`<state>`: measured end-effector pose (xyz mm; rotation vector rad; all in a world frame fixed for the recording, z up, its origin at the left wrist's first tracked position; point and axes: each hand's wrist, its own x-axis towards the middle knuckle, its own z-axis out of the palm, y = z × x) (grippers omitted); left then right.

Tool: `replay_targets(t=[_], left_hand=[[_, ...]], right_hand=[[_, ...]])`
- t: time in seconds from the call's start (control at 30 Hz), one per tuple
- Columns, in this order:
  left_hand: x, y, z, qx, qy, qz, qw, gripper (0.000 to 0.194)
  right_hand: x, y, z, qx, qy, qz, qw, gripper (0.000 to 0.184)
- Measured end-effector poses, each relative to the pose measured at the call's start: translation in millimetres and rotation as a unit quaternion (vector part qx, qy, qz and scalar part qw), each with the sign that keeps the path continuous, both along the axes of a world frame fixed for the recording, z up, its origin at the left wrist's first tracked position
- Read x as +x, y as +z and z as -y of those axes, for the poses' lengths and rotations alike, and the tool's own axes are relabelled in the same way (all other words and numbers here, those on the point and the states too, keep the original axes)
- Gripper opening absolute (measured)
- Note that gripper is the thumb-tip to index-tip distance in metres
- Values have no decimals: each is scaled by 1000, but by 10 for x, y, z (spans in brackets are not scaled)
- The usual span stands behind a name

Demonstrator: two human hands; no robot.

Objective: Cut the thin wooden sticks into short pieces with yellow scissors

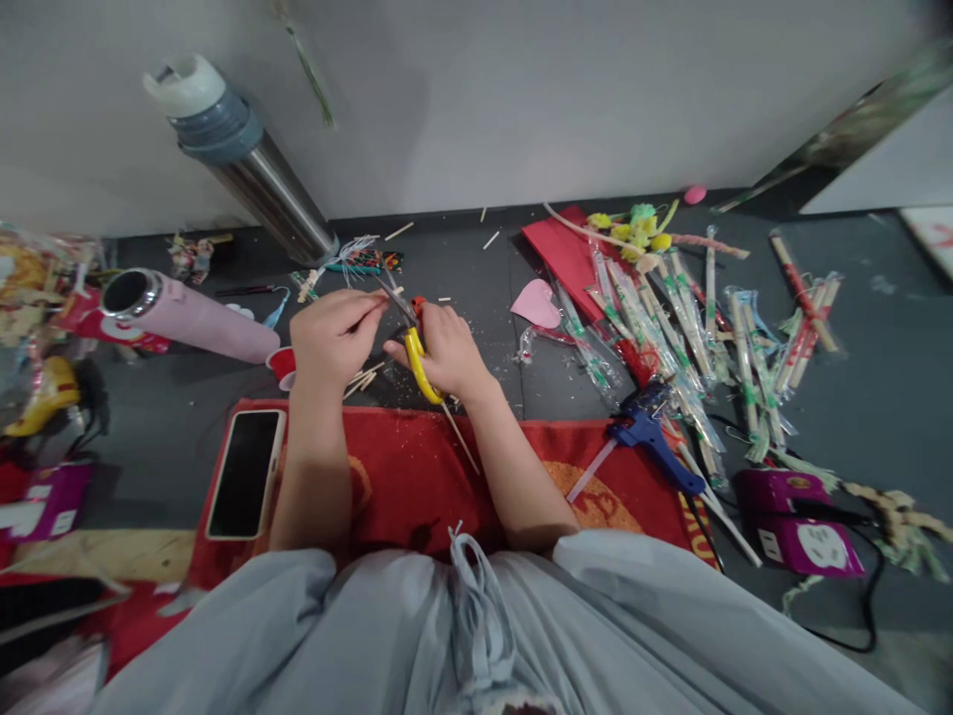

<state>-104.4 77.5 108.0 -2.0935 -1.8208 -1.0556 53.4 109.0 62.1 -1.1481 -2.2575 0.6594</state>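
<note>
My right hand point(449, 348) is closed on a pair of scissors point(421, 367) with yellow handles. The blades point up and left toward my left hand point(334, 333), whose thumb and fingers are pinched together beside them. What lies in that pinch is too small to make out. A thin wooden stick point(462, 438) slants down from below the scissors over the red cloth point(424, 467). Several short cut sticks point(362, 382) lie under my left hand. A small red cup point(282, 366) stands just left of that wrist.
A steel thermos point(275, 189) and a pink bottle point(208, 323) are at left, with a phone point(245, 475) nearer me. On the right lie a blue glue gun point(651, 437), several wrapped stick bundles point(670, 328), a pink paper heart point(536, 303) and a purple box point(796, 521).
</note>
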Motion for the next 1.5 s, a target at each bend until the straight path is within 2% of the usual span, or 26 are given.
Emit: replay_targets(t=[0.27, 0.53, 0.67, 0.8, 0.9, 1.0, 1.07, 1.1, 1.2, 1.23, 1.33, 1.4, 1.5], left_hand=[[-4, -38, -9, -7, 3, -35, 999, 19], [1, -65, -14, 1, 16, -49, 999, 20], [7, -49, -25, 3, 27, -60, 998, 19], [102, 10, -9, 51, 13, -69, 996, 13], [198, 5, 19, 77, -13, -23, 997, 10], [283, -41, 32, 20, -23, 40, 999, 24], [329, -73, 26, -52, -26, 104, 993, 21], [348, -89, 19, -86, -38, 139, 986, 27], [387, -158, -8, -177, -100, 205, 957, 76], [394, -193, -19, -211, -118, 213, 947, 87], [404, -334, -66, -297, -160, 247, 909, 98], [404, -449, -108, -303, -183, 283, 891, 105], [406, -615, -174, -266, -212, 316, 886, 117]], right_hand=[[4, -18, -53, -27, -2, 2, 1000, 58], [-41, 57, 1, -86, -25, -6, 996, 50], [-62, 77, 12, -93, -32, -10, 995, 47], [-61, 68, -8, -103, -57, -17, 993, 46], [-25, 57, -41, -130, -80, -31, 988, 48], [22, 49, -78, -166, -97, -58, 980, 48], [42, 46, -96, -183, -102, -72, 975, 47], [48, 46, -103, -189, -106, -75, 973, 46], [52, 52, -111, -195, -112, -70, 972, 45], [53, 56, -112, -193, -111, -66, 973, 44], [58, 72, -115, -187, -105, -57, 975, 42], [66, 82, -119, -187, -104, -55, 975, 41], [75, 85, -125, -191, -100, -54, 975, 40]])
